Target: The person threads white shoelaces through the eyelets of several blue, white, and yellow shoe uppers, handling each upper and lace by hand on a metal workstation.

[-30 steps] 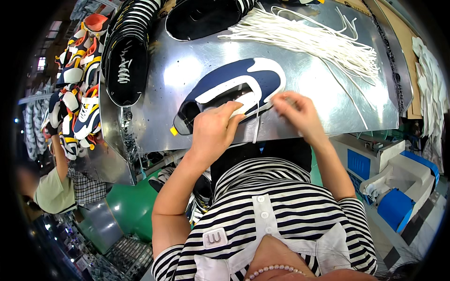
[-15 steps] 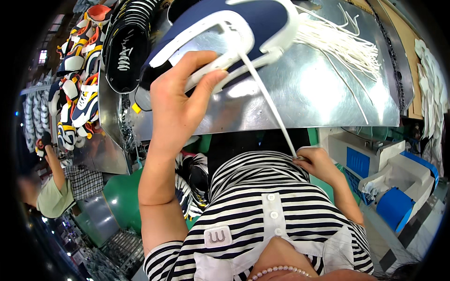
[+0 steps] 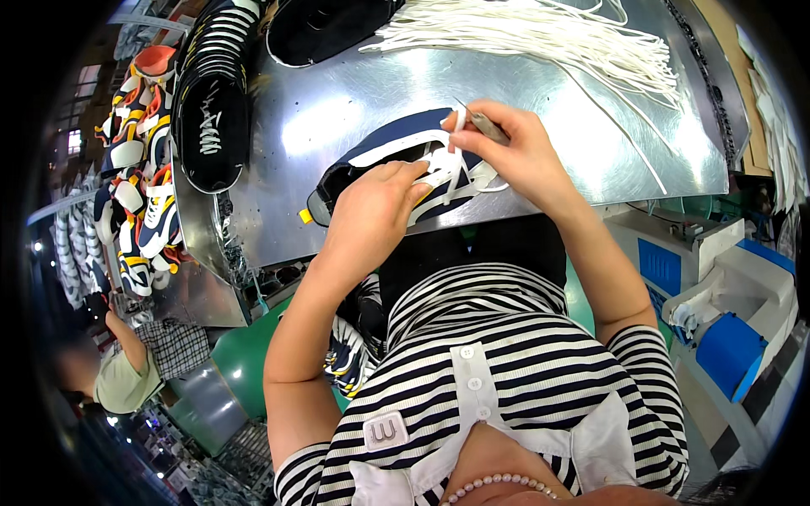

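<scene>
A navy and white shoe upper (image 3: 396,137) lies on the metal table near its front edge, toe to the right. My left hand (image 3: 375,207) grips the upper over its opening, fingers at the eyelet strip. My right hand (image 3: 519,156) is closed just right of it, pinching a white shoelace (image 3: 460,118) between thumb and forefinger. An awl (image 3: 488,128) with a brownish handle also rests in that hand, its thin point toward the far left. Lace strands cross the front of the upper. Part of the opening is hidden by my left hand.
A bundle of white laces (image 3: 540,42) lies across the table's far side. Black shoe uppers (image 3: 213,126) are stacked at the far left, another (image 3: 325,29) beside them. Colourful shoes (image 3: 143,185) hang beyond. A grey and blue machine (image 3: 709,304) stands right; a person (image 3: 126,363) sits left.
The upper has come down from above the table onto its surface. My right hand has moved up from my waist, where it held the lace stretched, to the eyelets.
</scene>
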`<state>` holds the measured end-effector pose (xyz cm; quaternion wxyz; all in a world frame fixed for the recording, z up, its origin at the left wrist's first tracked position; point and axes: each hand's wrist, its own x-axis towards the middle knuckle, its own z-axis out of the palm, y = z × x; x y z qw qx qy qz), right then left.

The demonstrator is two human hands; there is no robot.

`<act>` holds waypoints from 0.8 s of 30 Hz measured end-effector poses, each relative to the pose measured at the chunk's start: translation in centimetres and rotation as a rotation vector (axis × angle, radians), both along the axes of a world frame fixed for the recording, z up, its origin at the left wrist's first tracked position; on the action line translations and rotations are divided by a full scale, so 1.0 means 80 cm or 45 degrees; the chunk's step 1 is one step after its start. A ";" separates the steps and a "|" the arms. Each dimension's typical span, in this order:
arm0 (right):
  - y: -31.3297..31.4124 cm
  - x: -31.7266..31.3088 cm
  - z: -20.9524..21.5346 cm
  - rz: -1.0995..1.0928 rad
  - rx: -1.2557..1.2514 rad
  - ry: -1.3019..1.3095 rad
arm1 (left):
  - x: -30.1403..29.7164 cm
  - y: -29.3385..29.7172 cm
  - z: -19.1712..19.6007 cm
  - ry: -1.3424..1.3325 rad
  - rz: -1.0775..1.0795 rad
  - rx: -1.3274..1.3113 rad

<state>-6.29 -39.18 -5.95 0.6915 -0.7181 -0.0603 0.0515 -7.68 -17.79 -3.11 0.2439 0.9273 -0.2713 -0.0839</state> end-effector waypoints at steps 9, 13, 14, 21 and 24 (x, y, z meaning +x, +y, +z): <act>0.013 0.032 -0.027 -0.186 0.081 -0.072 | 0.022 -0.042 -0.017 0.034 0.164 0.148; -0.018 -0.004 -0.023 -0.164 0.012 0.211 | 0.025 -0.045 -0.018 0.022 0.195 0.155; -0.020 -0.018 -0.014 -0.123 -0.046 0.239 | 0.025 -0.045 -0.020 0.003 0.190 0.159; -0.016 -0.060 -0.029 0.060 -0.147 0.169 | 0.027 -0.046 -0.027 -0.017 0.196 0.127; -0.014 -0.054 -0.032 0.119 -0.224 0.191 | 0.028 -0.045 -0.026 -0.036 0.197 0.093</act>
